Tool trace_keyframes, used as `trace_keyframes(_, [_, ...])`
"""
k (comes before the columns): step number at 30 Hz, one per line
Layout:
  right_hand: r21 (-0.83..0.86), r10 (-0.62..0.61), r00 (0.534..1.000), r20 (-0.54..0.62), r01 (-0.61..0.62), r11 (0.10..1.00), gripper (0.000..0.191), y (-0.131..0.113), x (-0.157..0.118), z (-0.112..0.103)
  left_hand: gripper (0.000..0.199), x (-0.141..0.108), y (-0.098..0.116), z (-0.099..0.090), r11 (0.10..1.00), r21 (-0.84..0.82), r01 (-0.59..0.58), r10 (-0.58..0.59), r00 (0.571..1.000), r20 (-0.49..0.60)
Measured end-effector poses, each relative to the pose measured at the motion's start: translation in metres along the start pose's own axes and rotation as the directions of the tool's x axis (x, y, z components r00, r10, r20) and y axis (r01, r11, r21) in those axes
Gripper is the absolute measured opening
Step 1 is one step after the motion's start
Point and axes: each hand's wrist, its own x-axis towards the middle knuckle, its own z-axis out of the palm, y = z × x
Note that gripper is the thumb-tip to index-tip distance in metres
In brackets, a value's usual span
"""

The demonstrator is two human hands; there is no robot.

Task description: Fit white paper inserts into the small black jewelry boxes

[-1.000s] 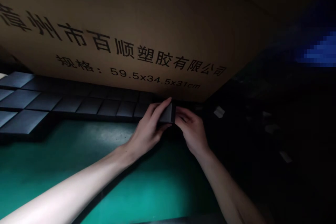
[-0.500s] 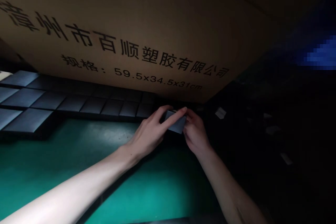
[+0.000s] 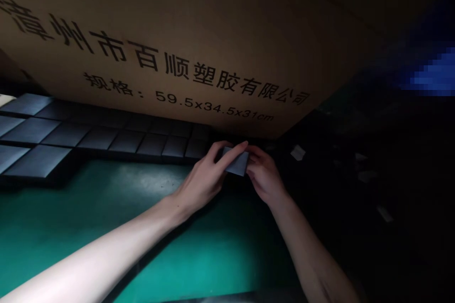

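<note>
Between my two hands is a small flat-topped dark box (image 3: 237, 164), slightly tilted, near the right end of the green work surface. My left hand (image 3: 209, 170) is closed on it, with the thumb lying across its top and the fingers curled round the far side. At its right side, my right hand (image 3: 265, 173) grips the edge with bent fingers; part of these fingers is in shadow. Rows of similar dark square boxes (image 3: 94, 137) lie side by side to the left of my hands.
A large cardboard carton (image 3: 170, 23) with black printing stands right behind the rows. The green work surface (image 3: 192, 255) spreads below my arms. Pale scraps (image 3: 297, 152) lie in the dark area on the right. Something blue (image 3: 435, 73) shows at the far right.
The small dark box has moved slightly left and away from me. My left thumb has shifted a little left, and my right fingers now sit lower along the box's side.
</note>
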Motion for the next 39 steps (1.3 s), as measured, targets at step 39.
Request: trace_keyframes(39, [0.0, 0.028, 0.993, -0.112, -0.028, 1.0, 0.03, 0.001, -0.004, 0.008, 0.109, 0.002, 0.006, -0.005, 0.972, 0.233, -0.023, 0.012, 0.999, 0.05])
